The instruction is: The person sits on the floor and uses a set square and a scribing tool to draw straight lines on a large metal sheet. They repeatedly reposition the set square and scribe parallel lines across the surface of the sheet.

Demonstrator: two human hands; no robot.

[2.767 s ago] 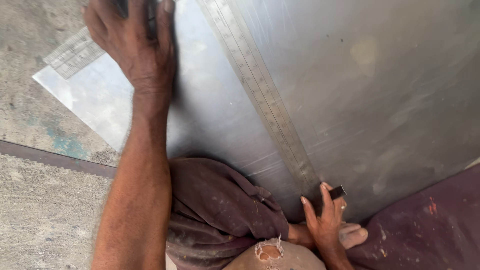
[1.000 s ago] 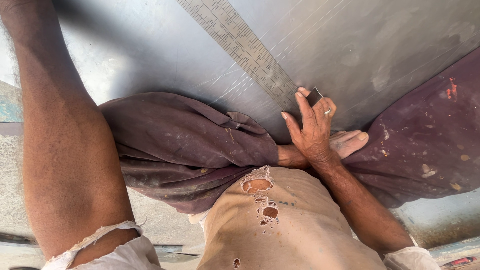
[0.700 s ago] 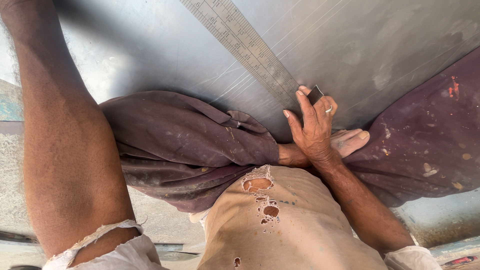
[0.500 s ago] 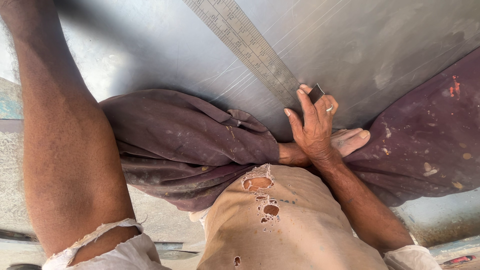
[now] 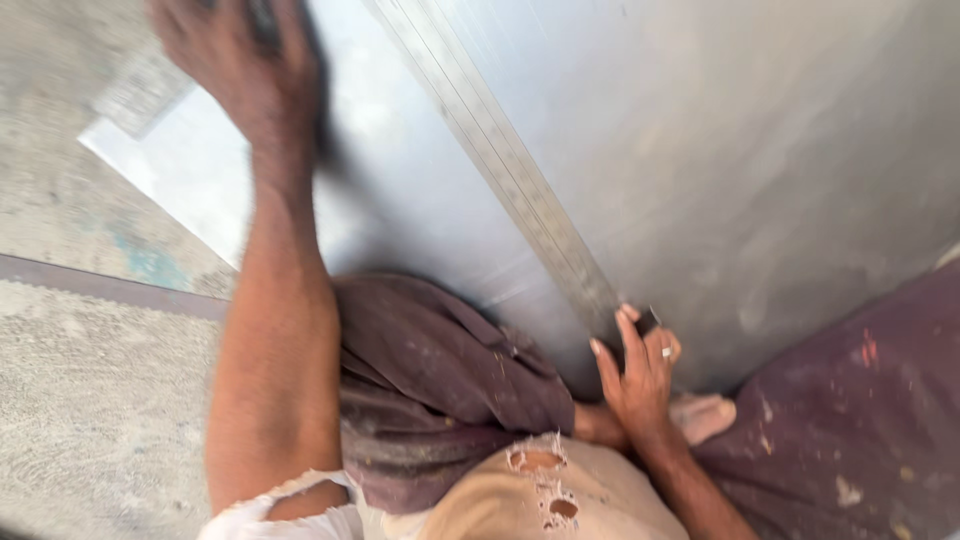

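two hands: both out on a metal sheet (image 5: 720, 150), well apart
left hand (image 5: 245, 75): far up the sheet near its top-left corner, arm stretched long; blurred; palm down, fingers curled over a dark thing; cannot tell what that thing is
right hand (image 5: 635, 375): at the sheet's near edge, fingers spread and part open, pressing beside the ruler's lower end; small dark tool (image 5: 648, 320) pinched at the fingertips, touching the sheet; ring on one finger
ruler (image 5: 500, 165): long, steel, flat on the sheet; runs slantwise from top centre down to the right hand; lower end just beside the fingertips
sheet: grey, dull shine, fills most of the view; pale corner at upper left juts over the floor
second scale (image 5: 140, 95): short graduated strip at that corner, blurred, near the left hand
floor (image 5: 90, 400): rough grey concrete at left, dark seam across it
trousers (image 5: 440, 380): dark maroon, dusty, knee tucked under the sheet's near edge, between the two arms
foot (image 5: 700, 415): bare, just beside the right wrist
shirt (image 5: 540, 500): tan, torn with holes, at bottom centre
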